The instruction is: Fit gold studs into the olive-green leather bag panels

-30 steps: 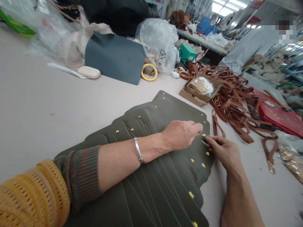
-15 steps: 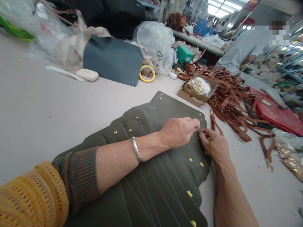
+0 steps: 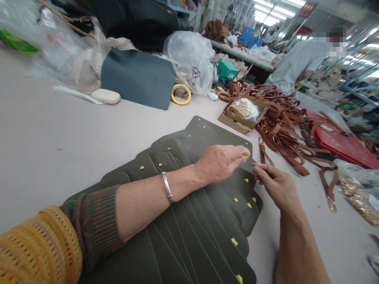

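Left hand [image 3: 220, 163] pinches a yellow tab [image 3: 244, 156] above fanned green panels [image 3: 207, 221]; right hand [image 3: 276, 185] fingers [image 3: 260, 169] loosely curled, empty, just beside.

Pale worktable [image 3: 53, 130] in front — long benches [image 3: 245, 55] behind, bright ceiling lights [image 3: 266, 8].

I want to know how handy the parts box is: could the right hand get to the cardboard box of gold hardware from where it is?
Probably yes. The right hand sits at the panels' edge, and the cardboard box lies open-topped just beyond, with only bare table and one brown strap between them.
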A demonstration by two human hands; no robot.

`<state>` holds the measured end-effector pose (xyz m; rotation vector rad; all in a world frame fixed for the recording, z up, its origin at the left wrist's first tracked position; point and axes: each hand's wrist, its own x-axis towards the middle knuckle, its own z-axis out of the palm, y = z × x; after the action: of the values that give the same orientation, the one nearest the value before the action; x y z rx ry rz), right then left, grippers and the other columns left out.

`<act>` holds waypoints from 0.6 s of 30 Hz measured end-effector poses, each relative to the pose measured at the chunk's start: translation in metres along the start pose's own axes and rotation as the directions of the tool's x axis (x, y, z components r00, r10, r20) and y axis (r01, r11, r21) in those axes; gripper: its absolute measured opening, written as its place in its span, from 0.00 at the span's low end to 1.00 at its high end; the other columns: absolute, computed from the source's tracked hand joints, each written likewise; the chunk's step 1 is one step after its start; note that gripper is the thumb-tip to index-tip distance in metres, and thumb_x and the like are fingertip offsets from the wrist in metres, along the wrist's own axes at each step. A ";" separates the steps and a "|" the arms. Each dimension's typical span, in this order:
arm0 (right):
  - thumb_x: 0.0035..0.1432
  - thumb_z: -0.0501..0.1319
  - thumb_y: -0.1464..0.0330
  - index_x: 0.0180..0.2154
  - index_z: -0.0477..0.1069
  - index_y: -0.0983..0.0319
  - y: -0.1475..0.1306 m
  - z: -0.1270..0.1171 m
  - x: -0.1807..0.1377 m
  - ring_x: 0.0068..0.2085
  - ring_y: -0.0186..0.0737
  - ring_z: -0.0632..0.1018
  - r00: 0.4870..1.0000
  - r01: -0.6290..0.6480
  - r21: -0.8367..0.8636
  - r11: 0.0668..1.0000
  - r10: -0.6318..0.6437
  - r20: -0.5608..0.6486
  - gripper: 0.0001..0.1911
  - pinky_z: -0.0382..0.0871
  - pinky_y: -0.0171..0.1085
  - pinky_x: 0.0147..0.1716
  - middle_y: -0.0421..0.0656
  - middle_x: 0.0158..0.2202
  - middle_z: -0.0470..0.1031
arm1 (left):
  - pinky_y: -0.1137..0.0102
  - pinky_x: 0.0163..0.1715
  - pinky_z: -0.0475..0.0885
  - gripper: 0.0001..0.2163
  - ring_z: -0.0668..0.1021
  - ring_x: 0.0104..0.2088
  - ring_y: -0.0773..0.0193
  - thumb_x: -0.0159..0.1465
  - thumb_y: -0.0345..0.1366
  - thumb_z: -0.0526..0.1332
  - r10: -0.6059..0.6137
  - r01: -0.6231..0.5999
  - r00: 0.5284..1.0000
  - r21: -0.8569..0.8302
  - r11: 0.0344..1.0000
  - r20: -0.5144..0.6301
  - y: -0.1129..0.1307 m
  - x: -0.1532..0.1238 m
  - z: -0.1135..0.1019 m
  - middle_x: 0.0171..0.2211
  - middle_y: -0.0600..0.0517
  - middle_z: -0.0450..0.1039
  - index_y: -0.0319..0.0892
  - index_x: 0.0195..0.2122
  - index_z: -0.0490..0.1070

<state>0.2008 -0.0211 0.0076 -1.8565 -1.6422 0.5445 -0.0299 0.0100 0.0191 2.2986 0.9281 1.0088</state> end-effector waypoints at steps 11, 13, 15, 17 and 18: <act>0.59 0.60 0.63 0.39 0.77 0.58 -0.046 0.021 -0.018 0.33 0.38 0.78 0.873 0.450 -0.114 0.886 -0.463 -0.153 0.10 0.73 0.37 0.37 0.43 0.36 0.79 | 0.70 0.44 0.71 0.18 0.78 0.43 0.64 0.68 0.39 0.56 0.002 -0.008 0.999 0.130 0.991 0.045 0.002 -0.004 0.000 0.43 0.53 0.76 0.45 0.58 0.58; 0.60 0.58 0.64 0.35 0.76 0.58 -0.046 0.024 -0.018 0.31 0.37 0.77 0.858 0.459 -0.204 0.865 -0.491 -0.149 0.09 0.72 0.36 0.35 0.42 0.33 0.79 | 0.70 0.42 0.71 0.16 0.78 0.44 0.63 0.68 0.39 0.56 -0.010 0.000 0.998 0.169 0.986 0.058 0.002 -0.005 0.000 0.42 0.53 0.76 0.46 0.56 0.58; 0.59 0.57 0.64 0.32 0.76 0.58 -0.046 0.026 -0.018 0.29 0.37 0.76 0.859 0.427 -0.302 0.853 -0.486 -0.159 0.10 0.71 0.35 0.33 0.42 0.30 0.78 | 0.71 0.40 0.71 0.13 0.78 0.44 0.63 0.68 0.38 0.55 -0.021 0.006 0.997 0.198 0.980 0.077 0.001 -0.005 0.001 0.42 0.53 0.76 0.45 0.53 0.60; 0.57 0.57 0.64 0.30 0.75 0.58 -0.047 0.028 -0.019 0.28 0.37 0.76 0.855 0.394 -0.375 0.839 -0.485 -0.186 0.10 0.70 0.34 0.32 0.42 0.28 0.78 | 0.71 0.39 0.71 0.09 0.78 0.43 0.63 0.68 0.37 0.54 -0.025 0.004 0.995 0.203 0.979 0.100 0.000 -0.004 0.003 0.41 0.53 0.76 0.45 0.48 0.63; 0.56 0.57 0.64 0.30 0.75 0.58 -0.047 0.029 -0.019 0.28 0.37 0.77 0.850 0.389 -0.387 0.836 -0.488 -0.199 0.10 0.70 0.34 0.32 0.42 0.28 0.78 | 0.71 0.39 0.70 0.07 0.78 0.42 0.63 0.68 0.37 0.54 -0.026 0.003 0.993 0.201 0.980 0.111 -0.001 -0.004 0.003 0.40 0.53 0.76 0.44 0.46 0.64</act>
<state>0.1438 -0.0327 0.0161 -1.5876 -1.9564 -0.2159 -0.0300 0.0072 0.0148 2.4811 1.0401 0.8007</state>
